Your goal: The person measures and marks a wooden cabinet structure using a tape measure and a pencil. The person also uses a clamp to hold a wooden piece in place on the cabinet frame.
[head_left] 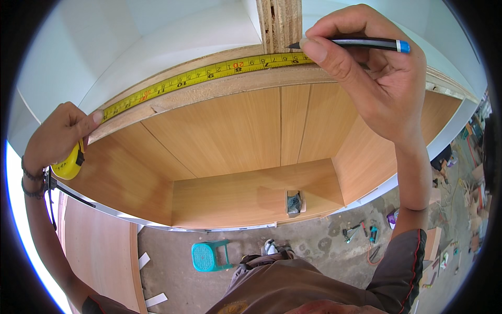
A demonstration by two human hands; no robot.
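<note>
A yellow tape measure (209, 73) lies stretched along the raw wooden front edge (219, 85) of a cabinet board. My left hand (60, 136) grips its yellow case and presses the blade down with the thumb at the left end. In my right hand (374, 73) is a dark pencil (366, 44) with a blue end, pinched between thumb and fingers. Its tip points left, close above the blade, by the foot of an upright plywood divider (281, 26). The blade's right end is hidden behind my right hand.
Below the edge opens a wood-grain cabinet compartment (225, 125), with a small box (294, 203) on its bottom panel. A turquoise stool (204, 256) stands on the concrete floor. Hand tools (361, 233) lie to the right; a large wooden panel (99, 246) is at lower left.
</note>
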